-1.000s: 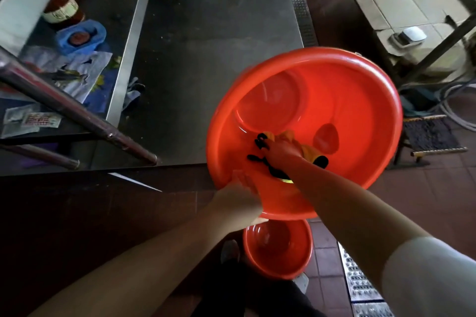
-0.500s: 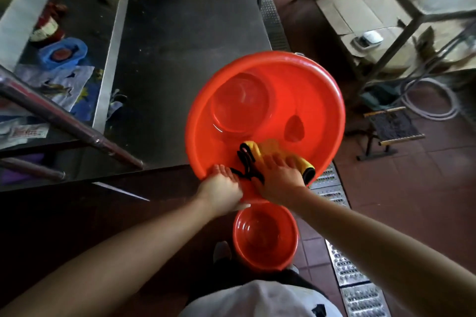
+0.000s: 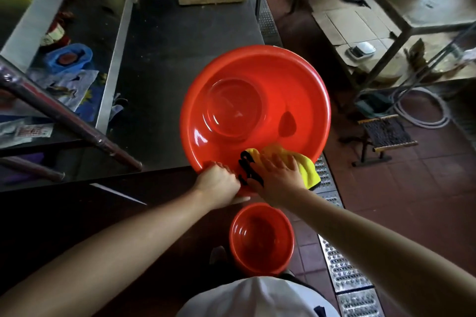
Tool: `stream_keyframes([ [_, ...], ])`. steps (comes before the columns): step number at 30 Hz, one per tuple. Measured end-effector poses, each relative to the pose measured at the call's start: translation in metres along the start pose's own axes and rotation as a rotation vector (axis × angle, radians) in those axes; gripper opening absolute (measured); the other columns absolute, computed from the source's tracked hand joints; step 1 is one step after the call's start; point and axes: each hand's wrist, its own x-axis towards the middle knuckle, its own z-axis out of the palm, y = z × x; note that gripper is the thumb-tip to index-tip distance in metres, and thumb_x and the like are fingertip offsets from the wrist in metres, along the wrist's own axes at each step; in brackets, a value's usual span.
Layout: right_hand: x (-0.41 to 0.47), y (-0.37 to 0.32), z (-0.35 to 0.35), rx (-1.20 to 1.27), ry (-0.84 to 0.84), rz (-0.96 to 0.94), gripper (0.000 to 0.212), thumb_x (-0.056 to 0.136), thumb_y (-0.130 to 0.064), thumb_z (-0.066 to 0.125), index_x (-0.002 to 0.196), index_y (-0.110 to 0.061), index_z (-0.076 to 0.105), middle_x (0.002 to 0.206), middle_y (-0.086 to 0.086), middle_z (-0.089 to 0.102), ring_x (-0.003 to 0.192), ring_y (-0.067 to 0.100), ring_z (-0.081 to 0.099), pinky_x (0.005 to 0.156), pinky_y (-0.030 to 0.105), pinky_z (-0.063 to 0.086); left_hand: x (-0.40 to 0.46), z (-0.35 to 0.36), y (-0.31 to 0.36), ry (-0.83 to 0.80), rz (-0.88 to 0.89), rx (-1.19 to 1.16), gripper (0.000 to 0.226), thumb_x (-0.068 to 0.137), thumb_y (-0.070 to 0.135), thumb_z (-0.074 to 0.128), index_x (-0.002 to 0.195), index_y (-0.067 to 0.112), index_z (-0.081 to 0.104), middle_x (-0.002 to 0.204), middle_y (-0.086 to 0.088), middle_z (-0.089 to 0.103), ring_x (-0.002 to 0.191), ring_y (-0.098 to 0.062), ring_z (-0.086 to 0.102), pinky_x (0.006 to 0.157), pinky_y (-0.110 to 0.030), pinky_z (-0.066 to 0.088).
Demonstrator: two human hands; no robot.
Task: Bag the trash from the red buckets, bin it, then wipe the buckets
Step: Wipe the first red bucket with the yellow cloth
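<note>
Bench (image 3: 164,64) of dull steel runs up the left and middle of the view, and the big red bucket (image 3: 296,85) is held tilted over its near edge, mouth toward the camera, with nothing loose visible inside. A second, smaller red bucket (image 3: 261,238) stands on the tiled floor (image 3: 412,201) just below, between the person's arms. The yellow cloth (image 3: 306,165) with its black trim lies on the big bucket's near inner wall and spills over the rim. The right hand (image 3: 277,179) presses it there, fingers spread flat, so that grip is apart and pushing rather than clamped; the left hand (image 3: 219,180) has its grip clamped on the near rim, fingers curled over the edge. This looks like the wiping step, and to do it well the rim hold should stay firm while the cloth sweeps round the wall and down into the base, turning the bucket bit by bit so no strip is missed. The small packets (image 3: 31,132) at the far left carry printing, but it is too blurred to read, and no brand shows on either bucket.
</note>
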Motion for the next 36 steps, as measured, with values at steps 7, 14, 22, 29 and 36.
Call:
stream_keyframes([
  [7, 0.066, 0.005, 0.013, -0.012, -0.213, 0.003, 0.061, 0.101, -0.064, 0.019, 0.156, -0.048, 0.0, 0.168, 0.003, -0.002, 0.153, 0.035, -0.006, 0.119, 0.059, -0.003, 0.004, 0.016, 0.004, -0.059, 0.007, 0.039, 0.086, 0.091, 0.067, 0.013, 0.111, 0.004, 0.067, 0.115, -0.028, 0.063, 0.111, -0.045, 0.057, 0.1, -0.053, 0.039],
  [14, 0.141, 0.003, 0.038, -0.024, -0.203, 0.05, 0.061, 0.101, -0.064, 0.021, 0.157, -0.043, 0.01, 0.168, 0.007, -0.001, 0.153, 0.038, -0.003, 0.117, 0.066, -0.005, -0.005, 0.017, 0.001, -0.033, 0.033, 0.031, 0.054, 0.085, 0.043, 0.035, 0.09, 0.005, 0.074, 0.084, -0.021, 0.071, 0.078, -0.038, 0.068, 0.081, -0.052, 0.052],
  [22, 0.159, 0.005, 0.038, -0.072, -0.227, 0.036, 0.061, 0.097, -0.068, 0.022, 0.153, -0.042, 0.025, 0.161, 0.015, 0.023, 0.146, 0.041, 0.022, 0.113, 0.061, 0.023, -0.003, 0.031, 0.003, -0.011, 0.05, 0.147, 0.03, 0.07, 0.027, 0.066, 0.085, 0.002, 0.075, 0.079, -0.024, 0.07, 0.074, -0.038, 0.066, 0.074, -0.049, 0.054],
  [29, 0.059, 0.006, 0.025, -0.01, -0.195, -0.028, 0.056, 0.092, -0.072, 0.029, 0.145, -0.053, 0.029, 0.157, -0.001, 0.032, 0.143, 0.032, 0.03, 0.108, 0.061, 0.028, 0.005, 0.037, 0.01, -0.094, -0.006, 0.198, 0.068, 0.1, 0.045, 0.035, 0.13, -0.015, 0.049, 0.13, -0.046, 0.044, 0.119, -0.061, 0.046, 0.1, -0.068, 0.035],
  [36, 0.003, 0.014, 0.015, 0.075, -0.109, -0.022, 0.071, 0.078, -0.085, 0.039, 0.142, -0.058, 0.029, 0.158, 0.002, 0.018, 0.148, 0.033, 0.013, 0.111, 0.071, 0.018, 0.001, 0.02, 0.0, -0.003, 0.083, 0.236, 0.08, 0.092, 0.069, 0.033, 0.116, -0.001, 0.065, 0.11, -0.026, 0.067, 0.102, -0.043, 0.062, 0.094, -0.054, 0.044],
])
